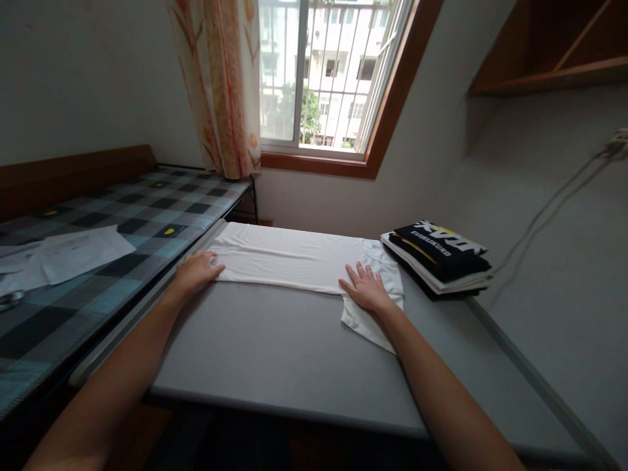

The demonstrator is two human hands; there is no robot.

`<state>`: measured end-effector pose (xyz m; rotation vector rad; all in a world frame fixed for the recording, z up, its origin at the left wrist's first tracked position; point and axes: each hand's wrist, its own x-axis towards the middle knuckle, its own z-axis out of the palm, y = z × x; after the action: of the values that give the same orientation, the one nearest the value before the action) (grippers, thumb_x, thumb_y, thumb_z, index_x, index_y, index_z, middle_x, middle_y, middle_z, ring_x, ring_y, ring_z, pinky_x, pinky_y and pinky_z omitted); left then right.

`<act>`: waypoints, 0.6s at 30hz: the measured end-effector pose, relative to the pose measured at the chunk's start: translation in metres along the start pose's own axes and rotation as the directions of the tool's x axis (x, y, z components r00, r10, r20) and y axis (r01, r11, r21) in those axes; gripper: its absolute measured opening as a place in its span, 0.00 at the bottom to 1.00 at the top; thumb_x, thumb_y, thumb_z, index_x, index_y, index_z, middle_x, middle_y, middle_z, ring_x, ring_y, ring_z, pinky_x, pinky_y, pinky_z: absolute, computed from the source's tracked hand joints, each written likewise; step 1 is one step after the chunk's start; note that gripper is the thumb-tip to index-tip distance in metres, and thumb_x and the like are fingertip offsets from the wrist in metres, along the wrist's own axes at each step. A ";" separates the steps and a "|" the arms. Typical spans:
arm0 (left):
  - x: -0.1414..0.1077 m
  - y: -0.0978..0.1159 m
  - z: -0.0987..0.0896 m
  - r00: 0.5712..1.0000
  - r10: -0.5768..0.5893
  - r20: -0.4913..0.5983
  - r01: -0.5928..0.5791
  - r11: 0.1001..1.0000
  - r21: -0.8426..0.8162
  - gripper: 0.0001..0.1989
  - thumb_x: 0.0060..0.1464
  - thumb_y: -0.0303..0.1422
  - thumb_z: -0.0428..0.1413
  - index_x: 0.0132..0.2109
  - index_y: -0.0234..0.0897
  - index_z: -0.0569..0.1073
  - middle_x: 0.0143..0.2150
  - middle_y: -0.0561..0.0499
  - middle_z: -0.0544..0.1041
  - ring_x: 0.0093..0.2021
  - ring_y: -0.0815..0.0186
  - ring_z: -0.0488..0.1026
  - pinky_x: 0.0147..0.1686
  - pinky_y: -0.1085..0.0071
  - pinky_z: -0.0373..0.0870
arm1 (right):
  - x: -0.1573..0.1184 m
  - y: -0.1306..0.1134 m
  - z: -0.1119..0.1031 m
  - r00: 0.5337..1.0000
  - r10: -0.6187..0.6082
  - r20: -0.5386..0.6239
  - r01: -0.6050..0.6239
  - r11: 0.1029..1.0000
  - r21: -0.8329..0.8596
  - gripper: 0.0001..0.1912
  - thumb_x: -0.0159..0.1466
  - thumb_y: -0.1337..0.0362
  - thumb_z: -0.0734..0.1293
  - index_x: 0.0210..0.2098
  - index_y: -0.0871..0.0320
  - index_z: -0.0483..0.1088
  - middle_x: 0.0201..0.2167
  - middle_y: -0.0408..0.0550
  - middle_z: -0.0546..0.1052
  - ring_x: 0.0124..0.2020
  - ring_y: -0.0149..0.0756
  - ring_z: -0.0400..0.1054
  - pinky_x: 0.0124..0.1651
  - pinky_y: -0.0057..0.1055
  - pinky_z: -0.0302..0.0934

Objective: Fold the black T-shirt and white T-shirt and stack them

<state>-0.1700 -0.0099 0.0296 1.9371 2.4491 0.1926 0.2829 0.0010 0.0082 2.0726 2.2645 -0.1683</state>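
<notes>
A white T-shirt [289, 258] lies sideways across the grey table [275, 347], folded lengthwise into a long strip. Its collar end is at the right, and one sleeve sticks out toward the table's front edge. At the hem end on the left, my left hand [197, 269] pinches the near corner of the cloth between thumb and fingers. My right hand [364, 286] lies flat with fingers spread on the shirt near the collar and sleeve.
A stack of folded clothes [439, 258], black and white, sits at the table's right back. Left of the table is a bed with a checked sheet [161, 222] and some papers [73, 255]. A curtain [226, 91] hangs by the window behind.
</notes>
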 end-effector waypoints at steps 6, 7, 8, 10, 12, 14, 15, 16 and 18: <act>0.002 -0.008 -0.010 0.993 -0.109 0.040 0.107 0.993 0.044 0.33 0.54 0.47 0.52 0.62 0.33 0.68 0.58 0.33 0.73 0.55 0.45 0.71 0.48 0.60 0.68 | -0.001 -0.001 -0.001 1.000 -0.003 -0.020 0.003 1.000 0.010 0.37 0.69 0.42 0.49 0.72 0.52 0.46 0.73 0.56 0.44 0.72 0.56 0.37 0.68 0.55 0.36; 0.002 -0.008 -0.011 0.990 -0.132 0.056 0.129 0.991 0.045 0.32 0.54 0.47 0.52 0.61 0.33 0.68 0.57 0.33 0.73 0.55 0.44 0.72 0.47 0.59 0.69 | -0.002 -0.001 -0.001 0.999 -0.007 -0.032 0.008 1.000 0.014 0.36 0.69 0.42 0.50 0.72 0.52 0.47 0.73 0.56 0.45 0.72 0.55 0.38 0.68 0.55 0.37; 0.002 -0.008 -0.013 0.986 -0.153 0.070 0.150 0.987 0.049 0.32 0.54 0.48 0.52 0.61 0.33 0.69 0.57 0.33 0.73 0.55 0.44 0.72 0.46 0.58 0.69 | -0.002 0.000 -0.002 0.999 -0.014 -0.051 0.016 1.000 0.021 0.35 0.70 0.44 0.50 0.71 0.52 0.49 0.72 0.56 0.47 0.71 0.55 0.40 0.67 0.54 0.39; 0.002 -0.008 -0.015 0.979 -0.183 0.085 0.178 0.982 0.059 0.32 0.54 0.49 0.52 0.60 0.32 0.69 0.57 0.33 0.74 0.55 0.43 0.72 0.46 0.58 0.69 | -0.002 0.003 -0.004 0.993 -0.027 -0.117 0.031 0.999 0.037 0.32 0.71 0.47 0.51 0.68 0.55 0.57 0.70 0.56 0.54 0.70 0.51 0.47 0.67 0.50 0.44; 0.002 -0.008 -0.017 0.976 -0.193 0.097 0.188 0.980 0.064 0.32 0.54 0.49 0.52 0.58 0.31 0.71 0.55 0.33 0.75 0.54 0.43 0.72 0.45 0.58 0.69 | -0.002 0.010 -0.008 0.978 -0.013 -0.208 0.026 0.998 0.058 0.28 0.71 0.51 0.51 0.63 0.57 0.64 0.67 0.56 0.62 0.66 0.47 0.54 0.65 0.43 0.48; 0.003 -0.008 -0.018 0.976 -0.188 0.109 0.182 0.981 0.060 0.28 0.53 0.48 0.53 0.54 0.32 0.75 0.52 0.34 0.77 0.52 0.44 0.74 0.42 0.60 0.69 | -0.002 0.020 -0.012 0.961 0.054 -0.272 -0.033 0.996 0.081 0.25 0.71 0.54 0.53 0.58 0.58 0.69 0.63 0.56 0.67 0.62 0.44 0.60 0.62 0.39 0.52; 0.003 -0.008 -0.019 0.977 -0.182 0.113 0.177 0.983 0.052 0.26 0.53 0.47 0.53 0.51 0.33 0.77 0.50 0.35 0.78 0.50 0.44 0.75 0.41 0.60 0.69 | -0.002 0.025 -0.014 0.954 0.100 -0.284 -0.076 0.993 0.093 0.23 0.70 0.55 0.55 0.57 0.58 0.70 0.62 0.56 0.68 0.61 0.44 0.62 0.61 0.37 0.53; 0.003 -0.009 -0.019 0.978 -0.176 0.108 0.173 0.984 0.039 0.24 0.53 0.45 0.53 0.49 0.34 0.78 0.48 0.36 0.79 0.49 0.45 0.75 0.40 0.61 0.69 | -0.002 0.031 -0.016 0.949 0.142 -0.283 -0.118 0.988 0.100 0.23 0.70 0.56 0.56 0.56 0.58 0.71 0.61 0.56 0.69 0.60 0.44 0.63 0.59 0.37 0.55; 0.003 -0.010 -0.019 0.986 -0.158 0.058 0.159 0.987 -0.005 0.22 0.52 0.44 0.53 0.46 0.36 0.79 0.45 0.38 0.80 0.47 0.46 0.76 0.38 0.62 0.68 | -0.001 0.042 -0.020 0.944 0.204 -0.258 -0.183 0.978 0.104 0.22 0.68 0.56 0.57 0.56 0.58 0.71 0.58 0.56 0.72 0.57 0.45 0.66 0.56 0.36 0.58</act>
<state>-0.1823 -0.0108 0.0474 1.7083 2.5448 0.1436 0.3254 0.0062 0.0268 2.4795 2.2024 0.0381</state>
